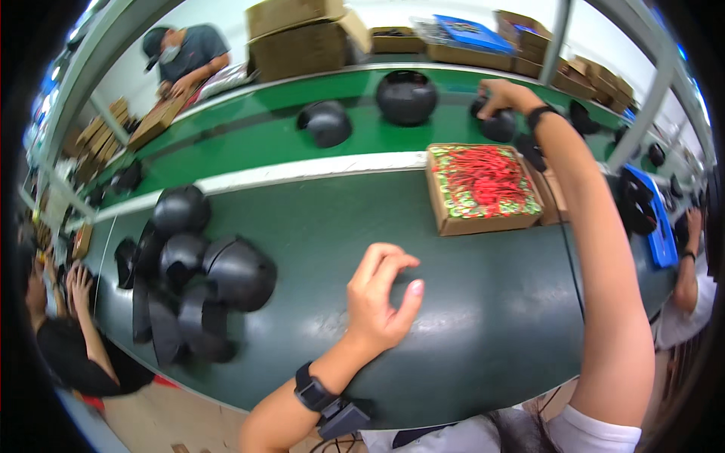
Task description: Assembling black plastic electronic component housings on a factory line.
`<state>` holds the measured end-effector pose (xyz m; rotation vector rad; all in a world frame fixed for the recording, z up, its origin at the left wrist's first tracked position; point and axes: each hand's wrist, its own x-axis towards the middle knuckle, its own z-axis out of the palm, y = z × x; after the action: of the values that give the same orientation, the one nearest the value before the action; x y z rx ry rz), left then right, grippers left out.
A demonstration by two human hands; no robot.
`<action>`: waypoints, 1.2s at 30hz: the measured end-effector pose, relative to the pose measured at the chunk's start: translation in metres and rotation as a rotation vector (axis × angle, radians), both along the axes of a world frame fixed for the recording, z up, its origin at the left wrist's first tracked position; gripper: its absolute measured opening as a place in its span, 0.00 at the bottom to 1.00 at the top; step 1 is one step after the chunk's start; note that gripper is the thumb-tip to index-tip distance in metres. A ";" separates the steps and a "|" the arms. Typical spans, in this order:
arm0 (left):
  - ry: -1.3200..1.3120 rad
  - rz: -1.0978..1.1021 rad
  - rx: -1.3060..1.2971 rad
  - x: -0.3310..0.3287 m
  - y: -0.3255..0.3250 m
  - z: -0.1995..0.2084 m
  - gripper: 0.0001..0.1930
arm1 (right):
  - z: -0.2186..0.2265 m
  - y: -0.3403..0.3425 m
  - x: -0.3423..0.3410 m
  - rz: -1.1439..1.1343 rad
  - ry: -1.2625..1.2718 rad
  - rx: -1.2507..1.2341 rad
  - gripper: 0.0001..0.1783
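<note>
At the far left, a person in a black top (72,351) is seen at the edge of the dark green counter (483,317). Beside that person, a pile of black helmets (200,275) is laid on the counter, with black straps hanging under them.

Behind the counter a green belt (249,143) is seen, with a white edge along its front. At its far left side a person in a grey shirt (189,57) is bent over brown boxes (155,121). Two more helmets are set on the belt: one tipped helmet (326,123) and one round helmet (407,97) just to its right. Big brown boxes (302,38) are stacked behind them.

The left hand (381,298) is held over the middle of the counter. Nothing is held in it. Its fingers are curled, and the thumb is close to the fingertips.

To the right, a flat box of red bits (483,185) is placed on the counter by the belt's edge.

The right hand (507,97) is stretched far out over the belt. It is closed on top of a small black helmet (498,124), which sits on the belt behind the box.

At the far right, a blue tray (663,234) is seen, and another person's arm (689,264) beside it.
</note>
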<state>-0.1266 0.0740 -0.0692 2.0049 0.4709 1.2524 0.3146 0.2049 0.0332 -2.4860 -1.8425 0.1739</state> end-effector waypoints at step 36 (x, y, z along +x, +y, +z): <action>0.046 0.093 0.068 0.007 -0.002 -0.002 0.07 | -0.012 0.095 -0.376 0.959 0.527 0.088 0.41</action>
<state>-0.1194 0.0717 -0.0713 2.0936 0.5566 1.2958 -0.0610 0.2995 0.0216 -1.1290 -2.4641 0.6619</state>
